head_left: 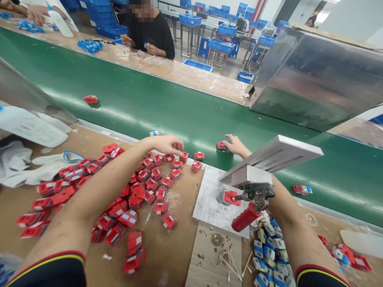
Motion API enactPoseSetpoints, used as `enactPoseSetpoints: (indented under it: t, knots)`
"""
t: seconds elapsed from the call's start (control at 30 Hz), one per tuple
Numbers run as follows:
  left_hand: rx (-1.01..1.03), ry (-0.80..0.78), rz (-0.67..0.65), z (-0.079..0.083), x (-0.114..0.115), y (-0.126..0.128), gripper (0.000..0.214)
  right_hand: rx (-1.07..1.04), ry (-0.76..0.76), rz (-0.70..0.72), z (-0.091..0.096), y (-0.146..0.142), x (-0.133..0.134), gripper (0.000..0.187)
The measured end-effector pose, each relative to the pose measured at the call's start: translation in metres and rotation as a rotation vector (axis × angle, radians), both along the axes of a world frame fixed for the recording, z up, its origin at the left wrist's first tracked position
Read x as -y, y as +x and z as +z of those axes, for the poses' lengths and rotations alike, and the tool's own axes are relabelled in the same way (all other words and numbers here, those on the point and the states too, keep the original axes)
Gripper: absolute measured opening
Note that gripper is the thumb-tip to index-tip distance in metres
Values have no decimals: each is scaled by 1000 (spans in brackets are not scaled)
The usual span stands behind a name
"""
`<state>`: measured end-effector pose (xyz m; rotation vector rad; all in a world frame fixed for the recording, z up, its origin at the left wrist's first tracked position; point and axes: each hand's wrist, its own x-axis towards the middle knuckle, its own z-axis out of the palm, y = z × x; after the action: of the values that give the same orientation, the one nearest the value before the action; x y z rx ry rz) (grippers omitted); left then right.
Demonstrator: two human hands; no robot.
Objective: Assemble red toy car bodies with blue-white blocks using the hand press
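My left hand [170, 145] hovers palm down at the edge of the green conveyor belt. Its fingers are loosely curved and apart, just above several red toy car bodies; I see nothing held in it. Out over the belt, my right hand [236, 146] reaches to a red toy car [221, 146], fingertips at the car's right end and fingers parted. Between the hands, one red car body [199, 156] lies on the belt and another [196, 166] at its edge. A large heap of red car bodies [137, 195] spreads beneath my left forearm.
A toggle clamp with a red handle [247, 217] and metal plate [278, 157] stands before my right forearm. White-and-blue parts [269, 251] and cotton swabs [231, 265] lie nearby. Across the belt [167, 99], a person [149, 36] sits working. A metal housing [314, 75] spans the belt.
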<state>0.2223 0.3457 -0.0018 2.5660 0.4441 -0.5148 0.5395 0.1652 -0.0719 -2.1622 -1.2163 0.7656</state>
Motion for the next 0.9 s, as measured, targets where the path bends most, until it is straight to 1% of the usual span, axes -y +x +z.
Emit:
enactPoseSetpoints:
  t: [0.07,0.1,0.13,0.17,0.23,0.33,0.4,0.47,0.57,0.63,0.7,0.73,0.8,0.9]
  knots:
    - [47,182,166,-5,8,13,52,52,-10,21,-7,-4,-4,23]
    - [50,227,211,-10,14,21,60,56,-13,58,-11,-11,-7,21]
    - [27,248,242,-15,20,28,65,48,-14,105,-14,-19,-10,20]
    - [-5,255,263,-21,25,34,65,29,-13,159,-17,-28,-13,21]
    - [-36,258,269,-29,32,42,58,-40,-9,273,-20,-42,-17,28]
    - [-26,260,217,-33,36,38,43,-200,-12,424,-22,-49,-19,48]
    - [-14,250,162,-29,36,29,36,-315,-17,492,-24,-47,-17,58]
    - [-12,219,97,-23,35,19,30,-512,-44,547,-26,-47,-15,63]
    - [-42,126,-22,-14,32,12,21,-893,-157,622,-29,-57,-12,68]
    - [-81,59,-94,-9,29,12,20,-1034,-274,659,-28,-67,-12,68]
    - [-117,20,-136,-6,29,15,22,-1072,-327,633,-21,-71,-11,64]
    - [-123,18,-143,-5,30,16,23,-1070,-305,582,-16,-70,-10,61]
    - [-103,40,-131,-8,38,16,33,-1035,-173,425,-2,-59,-3,53]
    - [-27,56,-126,-18,65,8,60,-920,50,211,26,-30,16,47]
